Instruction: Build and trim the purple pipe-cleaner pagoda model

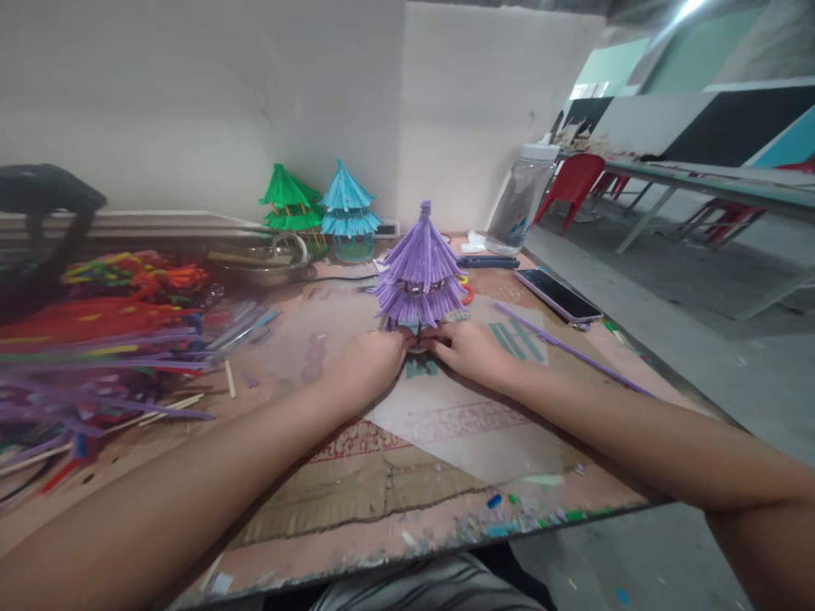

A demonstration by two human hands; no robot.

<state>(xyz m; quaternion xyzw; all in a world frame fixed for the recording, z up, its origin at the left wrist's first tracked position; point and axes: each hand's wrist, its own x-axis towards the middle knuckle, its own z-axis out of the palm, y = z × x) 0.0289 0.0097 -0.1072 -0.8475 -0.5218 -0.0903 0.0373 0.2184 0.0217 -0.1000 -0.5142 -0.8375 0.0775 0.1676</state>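
Note:
A purple pagoda model (423,259) with two tiers of pipe-cleaner roofs stands upright on the cardboard sheet (439,433) in the middle of the table. At its base, my left hand (382,346) has its fingers closed on the near left side. My right hand (468,346) pinches the base from the right, its fingertips almost meeting the left ones. The lower part of the model is mostly hidden behind my fingers. A loose purple pipe cleaner (566,346) lies to the right of my right hand.
Piled pipe cleaners (108,331) and sticks cover the left side. Behind stand a green pagoda model (291,204), a blue one (349,208) and a metal bowl (261,261). A phone (559,294), a water bottle (520,199) and a dark cutter-like tool (489,261) lie or stand at right.

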